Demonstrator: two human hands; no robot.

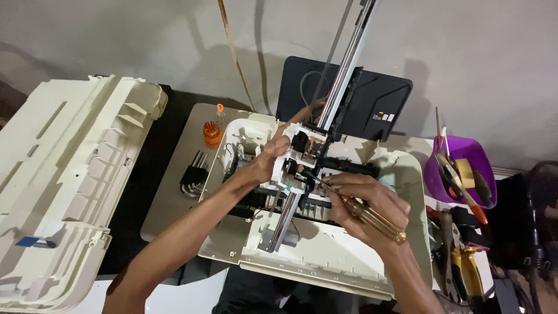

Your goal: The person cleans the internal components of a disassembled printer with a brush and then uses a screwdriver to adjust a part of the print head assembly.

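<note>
My left hand [272, 152] grips the white carriage assembly [302, 157] on its metal rail [343, 70]. My right hand [366, 206] is closed around an amber-handled screwdriver [363, 212], its tip at the carriage just beyond my fingers.

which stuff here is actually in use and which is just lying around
In use:
- opened printer body
- carriage assembly, gripped by the left hand
- metal rail
- amber-handled screwdriver, held in the right hand

Lying about:
- removed cream cover
- hex key set
- orange bit holder
- purple tool tub
- pliers
</note>
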